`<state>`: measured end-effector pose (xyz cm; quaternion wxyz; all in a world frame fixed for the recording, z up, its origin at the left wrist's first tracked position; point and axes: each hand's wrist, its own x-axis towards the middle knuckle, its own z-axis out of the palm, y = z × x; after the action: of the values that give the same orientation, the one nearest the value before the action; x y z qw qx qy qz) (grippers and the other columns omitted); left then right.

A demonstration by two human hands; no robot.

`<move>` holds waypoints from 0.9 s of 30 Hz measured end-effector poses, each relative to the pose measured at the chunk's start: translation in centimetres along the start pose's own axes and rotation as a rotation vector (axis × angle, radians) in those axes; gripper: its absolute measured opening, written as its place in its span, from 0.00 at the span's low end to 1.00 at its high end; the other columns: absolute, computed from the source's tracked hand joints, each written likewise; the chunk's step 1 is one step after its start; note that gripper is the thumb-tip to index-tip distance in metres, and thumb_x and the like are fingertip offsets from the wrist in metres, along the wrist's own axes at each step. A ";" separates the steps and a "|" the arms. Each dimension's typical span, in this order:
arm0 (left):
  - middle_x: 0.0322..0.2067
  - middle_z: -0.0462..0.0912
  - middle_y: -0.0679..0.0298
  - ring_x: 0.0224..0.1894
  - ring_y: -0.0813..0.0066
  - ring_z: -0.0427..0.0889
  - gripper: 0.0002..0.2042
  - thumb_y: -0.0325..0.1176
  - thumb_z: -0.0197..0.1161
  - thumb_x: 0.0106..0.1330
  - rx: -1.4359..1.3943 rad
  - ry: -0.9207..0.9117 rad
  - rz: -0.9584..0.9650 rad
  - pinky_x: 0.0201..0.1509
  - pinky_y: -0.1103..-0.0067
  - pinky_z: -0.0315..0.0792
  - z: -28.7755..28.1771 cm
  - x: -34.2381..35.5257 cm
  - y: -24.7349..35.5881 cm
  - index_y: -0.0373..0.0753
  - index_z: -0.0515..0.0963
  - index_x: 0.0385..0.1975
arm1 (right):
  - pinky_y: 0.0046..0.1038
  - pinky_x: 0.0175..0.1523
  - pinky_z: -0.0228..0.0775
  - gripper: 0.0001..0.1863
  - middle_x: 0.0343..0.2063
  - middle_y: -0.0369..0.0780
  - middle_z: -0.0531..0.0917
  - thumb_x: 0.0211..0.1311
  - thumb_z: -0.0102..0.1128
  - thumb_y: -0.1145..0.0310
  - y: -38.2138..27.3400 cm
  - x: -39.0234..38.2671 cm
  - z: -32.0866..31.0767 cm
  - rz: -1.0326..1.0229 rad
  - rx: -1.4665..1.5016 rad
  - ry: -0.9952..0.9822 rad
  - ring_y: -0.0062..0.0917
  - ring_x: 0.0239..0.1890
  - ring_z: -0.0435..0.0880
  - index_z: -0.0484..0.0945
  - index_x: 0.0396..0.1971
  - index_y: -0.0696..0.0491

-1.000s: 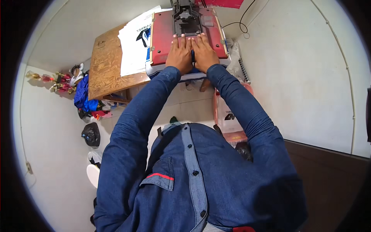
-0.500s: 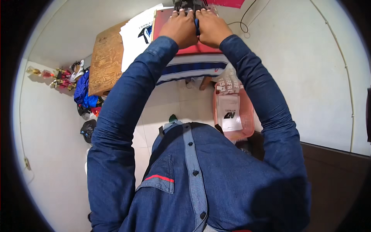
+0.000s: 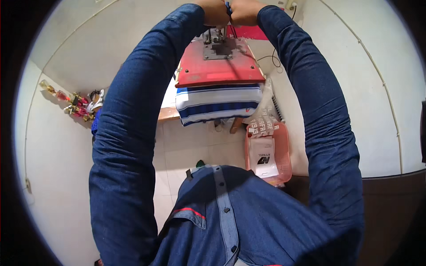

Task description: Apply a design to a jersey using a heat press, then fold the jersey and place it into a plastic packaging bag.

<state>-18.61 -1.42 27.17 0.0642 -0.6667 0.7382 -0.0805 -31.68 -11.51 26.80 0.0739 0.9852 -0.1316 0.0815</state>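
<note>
My left hand (image 3: 215, 11) and my right hand (image 3: 243, 11) meet at the top edge of the view, closed round the handle (image 3: 228, 9) of a heat press, their fingertips cropped or hidden. Below them stand the press's metal linkage (image 3: 217, 48) and red upper plate (image 3: 237, 66). Hanging out under the plate's front edge is a white-and-blue striped fabric (image 3: 217, 102). My left sleeve crosses the press's left side, and my right sleeve runs down beside its right.
A wooden table edge (image 3: 167, 114) shows behind my left arm. A pink basket (image 3: 284, 164) with white printed bags (image 3: 263, 157) sits on the floor at right. Trophies (image 3: 80, 104) stand at far left. A cable (image 3: 277, 62) loops against the right wall (image 3: 377, 102).
Both my hands have moved up and away from over the red plate to the top edge of the view, arms stretched further. The press and basket appear lower, with more striped fabric showing.
</note>
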 end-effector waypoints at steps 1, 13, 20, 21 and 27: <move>0.38 0.87 0.47 0.41 0.51 0.87 0.16 0.44 0.66 0.55 -0.016 0.089 0.043 0.46 0.62 0.79 -1.4 0.9 0.5 0.39 0.87 0.36 | 0.44 0.48 0.79 0.18 0.38 0.55 0.87 0.53 0.61 0.59 3.1 0.7 0.1 -0.210 -0.402 -0.153 0.51 0.41 0.87 0.87 0.32 0.58; 0.33 0.90 0.54 0.36 0.57 0.89 0.11 0.37 0.62 0.56 0.440 0.122 0.267 0.42 0.62 0.81 -8.5 4.8 -6.6 0.40 0.89 0.31 | 0.42 0.41 0.80 0.13 0.30 0.46 0.89 0.48 0.69 0.54 6.3 6.8 -6.9 -0.461 -0.743 0.002 0.44 0.35 0.88 0.90 0.28 0.47; 0.30 0.88 0.57 0.35 0.59 0.88 0.07 0.38 0.65 0.54 0.403 0.315 0.238 0.39 0.64 0.79 -9.7 9.5 -14.1 0.46 0.88 0.26 | 0.41 0.28 0.78 0.13 0.26 0.45 0.86 0.44 0.66 0.70 3.4 7.4 -11.8 0.176 0.136 0.198 0.37 0.29 0.86 0.87 0.32 0.54; 0.30 0.88 0.56 0.35 0.58 0.88 0.08 0.38 0.65 0.52 0.542 0.355 0.381 0.39 0.64 0.78 -10.6 10.0 -15.3 0.46 0.88 0.27 | 0.43 0.22 0.76 0.13 0.26 0.43 0.84 0.45 0.66 0.69 3.6 7.7 -12.5 0.140 0.221 0.233 0.37 0.27 0.85 0.85 0.34 0.56; 0.31 0.88 0.55 0.34 0.56 0.87 0.10 0.36 0.65 0.49 0.336 0.353 0.191 0.38 0.65 0.78 -14.5 14.5 -14.1 0.43 0.87 0.29 | 0.38 0.24 0.77 0.08 0.20 0.43 0.85 0.43 0.65 0.70 12.3 12.9 -15.4 0.261 0.109 -0.010 0.33 0.23 0.86 0.86 0.25 0.58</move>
<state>-9.27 -16.73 44.47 0.0515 -0.5498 0.7737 -0.3105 -24.89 -23.85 45.66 0.0083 0.9626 -0.2544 0.0927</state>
